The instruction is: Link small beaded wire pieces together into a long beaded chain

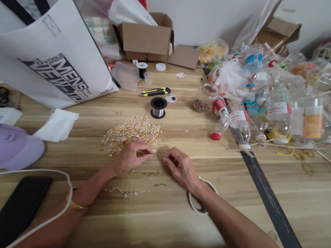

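Head view: on a wooden table [309, 194] against a white wall [204, 7], the left hand [129, 158] pinches a gold piece [142, 152] at the gold pile [134, 132]'s near edge. The right hand [179, 166] bunches its fingers together just beside. 1 thread spool [158, 107] stands beyond.

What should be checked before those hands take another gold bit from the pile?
1. Gold pile within reach: ok, the left hand has its fingertips at the pile's edge.
2. Right hand close by: ok, it rests beside the left.
3. What the fingers pinch: cannot tell, too small.
4. Short chains kept apart from the pile: ok, they lie nearer the person.
5. Thread spool handy: ok, upright just behind the pile.
6. Yellow knife blade drawn in: cannot tell.
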A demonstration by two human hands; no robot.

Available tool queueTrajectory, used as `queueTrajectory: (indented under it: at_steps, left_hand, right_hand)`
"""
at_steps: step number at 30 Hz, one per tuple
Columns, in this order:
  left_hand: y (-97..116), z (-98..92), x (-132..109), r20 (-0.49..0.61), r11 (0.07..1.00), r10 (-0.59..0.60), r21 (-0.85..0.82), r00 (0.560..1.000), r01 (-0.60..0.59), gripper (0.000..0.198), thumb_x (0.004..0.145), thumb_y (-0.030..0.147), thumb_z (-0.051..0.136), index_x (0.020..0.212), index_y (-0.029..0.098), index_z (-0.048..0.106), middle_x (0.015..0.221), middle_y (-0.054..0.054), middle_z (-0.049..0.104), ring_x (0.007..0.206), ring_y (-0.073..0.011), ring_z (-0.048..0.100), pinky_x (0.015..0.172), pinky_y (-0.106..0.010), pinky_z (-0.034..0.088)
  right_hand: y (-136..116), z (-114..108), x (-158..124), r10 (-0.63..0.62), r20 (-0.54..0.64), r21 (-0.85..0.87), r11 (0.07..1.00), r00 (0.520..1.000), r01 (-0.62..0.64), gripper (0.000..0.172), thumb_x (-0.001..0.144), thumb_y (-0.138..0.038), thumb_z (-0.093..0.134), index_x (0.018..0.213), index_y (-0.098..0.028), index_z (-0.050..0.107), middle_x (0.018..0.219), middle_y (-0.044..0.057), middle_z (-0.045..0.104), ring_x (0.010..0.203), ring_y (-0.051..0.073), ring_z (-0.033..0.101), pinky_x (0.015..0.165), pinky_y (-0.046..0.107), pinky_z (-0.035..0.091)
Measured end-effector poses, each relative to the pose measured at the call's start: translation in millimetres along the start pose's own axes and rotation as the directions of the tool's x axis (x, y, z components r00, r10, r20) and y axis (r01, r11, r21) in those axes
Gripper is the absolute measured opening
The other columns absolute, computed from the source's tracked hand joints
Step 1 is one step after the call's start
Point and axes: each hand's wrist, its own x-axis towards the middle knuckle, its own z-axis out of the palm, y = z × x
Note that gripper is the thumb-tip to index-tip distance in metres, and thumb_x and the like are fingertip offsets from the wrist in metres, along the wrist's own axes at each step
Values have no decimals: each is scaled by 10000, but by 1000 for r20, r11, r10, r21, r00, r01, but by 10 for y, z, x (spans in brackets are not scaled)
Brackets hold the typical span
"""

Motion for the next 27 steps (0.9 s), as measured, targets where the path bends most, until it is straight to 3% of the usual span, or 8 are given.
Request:
queueTrajectory:
  at_steps: [4,12,16,19,23,27]
  left_hand:
    - [-6,-2,-4,7,1000,12,-11,1000,-12,58,786,152,652,734,155,676,734,-28,692,706,-147,614,706,-274,463]
    - [-53,109,-40,229,976,178,86,957,-202,80,795,149,628,764,181,694,740,-34,678,753,-168,577,723,-303,449]
    - [-52,149,-57,241,966,203,112,949,-234,116,812,126,598,811,182,700,770,-44,682,769,-177,573,735,-315,450]
    - [-54,126,-46,177,971,177,127,968,-201,118,822,127,593,805,183,696,768,-44,682,773,-180,577,725,-311,453]
    - [-62,60,-12,-9,990,88,110,996,-87,97,820,156,611,765,183,687,744,-36,687,753,-175,592,731,-309,460]
    - [-79,-3,4,-175,997,-4,77,985,18,98,821,194,610,750,180,676,730,-27,690,713,-164,599,721,-296,460]
  right_hand:
    - [14,10,-4,11,-21,18,1000,1000,-11,61,874,-175,516,825,-174,553,737,8,556,630,119,494,595,230,378]
    - [56,32,-8,29,-87,41,999,996,-26,52,877,-178,483,842,-183,521,679,-14,528,589,115,462,568,227,356]
    - [41,21,-5,56,-90,58,997,994,-51,59,887,-187,459,853,-185,506,664,-24,512,575,112,448,568,229,349]
    - [46,21,-5,56,-74,61,997,996,-52,58,891,-194,463,859,-186,510,664,-25,513,578,112,452,567,228,351]
    - [61,26,-2,14,-59,30,999,998,-13,60,888,-188,485,841,-186,521,705,-6,522,613,123,469,577,232,364]
    - [47,20,4,-56,-43,-9,998,998,56,82,901,-175,478,842,-184,534,815,34,537,710,143,506,637,248,396]
